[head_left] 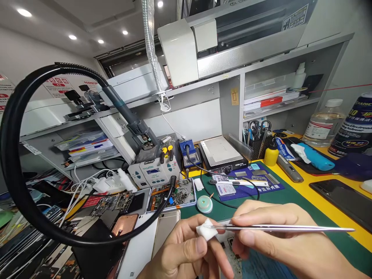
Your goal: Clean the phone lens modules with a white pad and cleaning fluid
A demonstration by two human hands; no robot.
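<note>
Wad (207, 230) was up off the mat (221, 211) nr its L edge, pinched btwn L hand's (186, 248) thumb & fingers. R hand (293, 246) pinched tweezers (283, 228), tips at wad. Reel (205, 204) sat on mat, also nr L edge; blk phone (344, 199) lay past R edge on yellow table (307, 192).

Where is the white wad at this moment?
In the head view, the white wad is below centre, slightly right, pinched in the left hand; the tips of the metal tweezers held by the right hand meet it.
</note>
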